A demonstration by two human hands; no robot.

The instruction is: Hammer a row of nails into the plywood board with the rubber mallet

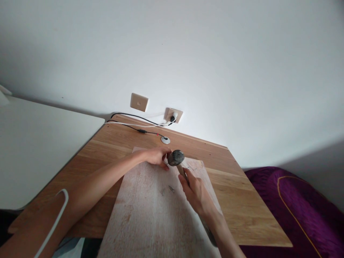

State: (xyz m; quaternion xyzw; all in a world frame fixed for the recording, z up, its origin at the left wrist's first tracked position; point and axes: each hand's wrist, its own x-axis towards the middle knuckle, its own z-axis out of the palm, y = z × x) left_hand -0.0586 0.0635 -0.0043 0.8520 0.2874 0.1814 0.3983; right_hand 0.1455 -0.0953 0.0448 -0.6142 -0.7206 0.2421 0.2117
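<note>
My right hand [195, 190] is wrapped round the wooden handle of a hammer [176, 157]. Its dark, worn head is raised over the far part of a pale wooden board [142, 204]. Close beside the head, my left hand [156, 157] has its thumb and fingers curled together at the board's surface. A thin nail seems to show at those fingertips, partly hidden by the hammer head. Loose nails [171, 188] lie on the board below the head. More thin nails [191, 168] lie near its far right corner.
The board lies on a wooden desk [247, 204] against a white wall. Black and white cables [134, 124] run along its back to a wall socket [173, 115] and a round cable grommet [165, 140]. A white tabletop [48, 143] adjoins at left; purple fabric [301, 208] lies right.
</note>
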